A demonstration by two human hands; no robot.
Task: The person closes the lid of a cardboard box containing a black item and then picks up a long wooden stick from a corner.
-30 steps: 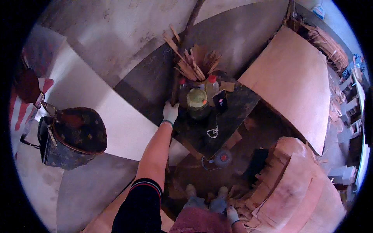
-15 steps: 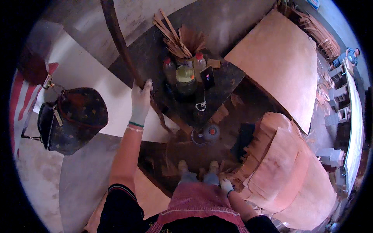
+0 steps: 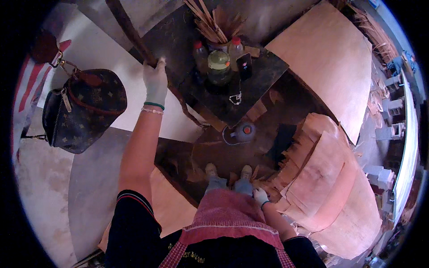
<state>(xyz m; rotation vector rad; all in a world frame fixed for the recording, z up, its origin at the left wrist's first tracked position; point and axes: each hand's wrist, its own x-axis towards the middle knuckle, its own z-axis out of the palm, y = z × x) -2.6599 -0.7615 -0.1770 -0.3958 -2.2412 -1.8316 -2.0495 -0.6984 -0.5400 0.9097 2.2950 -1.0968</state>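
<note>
My left hand (image 3: 155, 81), in a pale glove, is closed around a long dark wooden pole (image 3: 129, 31) that runs from the top left down toward the floor below the dark table (image 3: 263, 76). My right hand (image 3: 260, 196), also gloved, hangs low by my apron, right beside the edge of a stack of thin reddish veneer sheets (image 3: 330, 178); whether it grips a sheet is not clear. On the table stand two bottles with red caps (image 3: 199, 52), a green-lidded jar (image 3: 219, 66) and a dark phone (image 3: 244, 66).
A dark patterned handbag (image 3: 82, 109) lies on a white board (image 3: 111, 58) at the left. A large plywood sheet (image 3: 330, 58) lies at the upper right. A bundle of wood strips (image 3: 214, 22) sits behind the jar. A small kettle (image 3: 245, 131) stands on the floor near my feet.
My left hand moved from the table's edge to the pole, gripped it and carried it left and up. The view shifted, and my right hand stays low by the veneer.
</note>
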